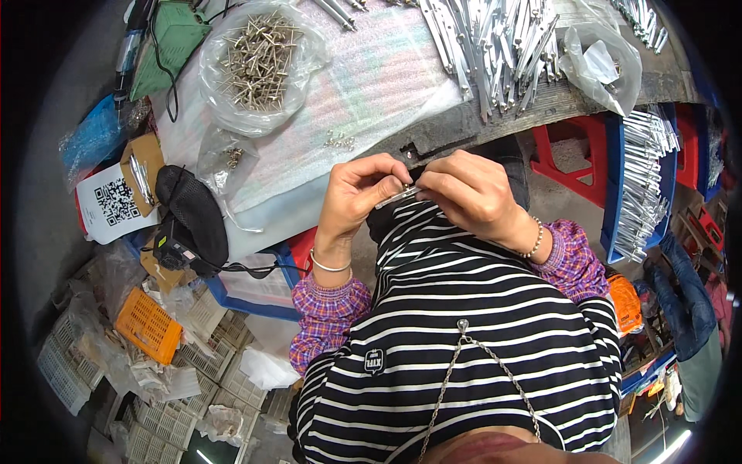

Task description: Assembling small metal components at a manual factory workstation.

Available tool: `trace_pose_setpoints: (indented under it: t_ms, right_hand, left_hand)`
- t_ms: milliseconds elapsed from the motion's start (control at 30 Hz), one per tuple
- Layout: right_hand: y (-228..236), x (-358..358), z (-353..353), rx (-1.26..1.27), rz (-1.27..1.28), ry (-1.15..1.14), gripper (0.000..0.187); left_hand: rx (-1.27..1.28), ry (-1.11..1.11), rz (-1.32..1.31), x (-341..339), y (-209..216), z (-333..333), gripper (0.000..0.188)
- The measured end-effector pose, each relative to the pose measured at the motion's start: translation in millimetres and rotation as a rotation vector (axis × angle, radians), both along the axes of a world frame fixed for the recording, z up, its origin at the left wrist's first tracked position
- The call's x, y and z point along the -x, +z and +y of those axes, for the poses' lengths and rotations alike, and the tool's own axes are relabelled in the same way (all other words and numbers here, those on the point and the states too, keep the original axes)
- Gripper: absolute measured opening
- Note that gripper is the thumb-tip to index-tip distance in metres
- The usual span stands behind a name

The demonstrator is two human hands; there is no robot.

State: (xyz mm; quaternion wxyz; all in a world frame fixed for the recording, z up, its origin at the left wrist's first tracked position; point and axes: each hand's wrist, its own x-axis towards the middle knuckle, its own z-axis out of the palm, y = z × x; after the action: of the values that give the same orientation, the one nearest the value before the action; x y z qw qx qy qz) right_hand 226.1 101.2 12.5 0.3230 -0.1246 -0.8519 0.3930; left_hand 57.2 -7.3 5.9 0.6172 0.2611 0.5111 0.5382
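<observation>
We have a thin shiny bar between our two hands, in front of our striped shirt. Our left hand has its thumb and finger pinched together at the bar, and our right hand has its fingers closed on the bar's right end. Just past the bar is the edge of the surface. Tiny shiny bits lie past the bar, a bit to its left. Well to the bar's right, we see a blue bin full of silver rods. Farther past the bar, a big clear bag of metal pieces sits to its left, and a heap of long rods lies to its right.
</observation>
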Motion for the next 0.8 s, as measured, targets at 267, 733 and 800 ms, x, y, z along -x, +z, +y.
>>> trace_pose_setpoints:
  t_ms: [267, 733, 800]
  right_hand:
    - [-2, -2, 2, 0.009, -0.034, -0.044, 0.023]
    - [-2, 3, -5, 0.218, -0.06, -0.108, 0.016]
    - [-3, 4, -6, 0.243, -0.068, -0.105, 0.016]
  left_hand:
    - [0.008, 0.053, -0.027, -2, -1, -6, 0.013]
    - [0.039, 0.313, 0.035, -28, 4, -5, 0.02]
    - [0.023, 0.338, 0.065, -32, 2, -6, 0.019]
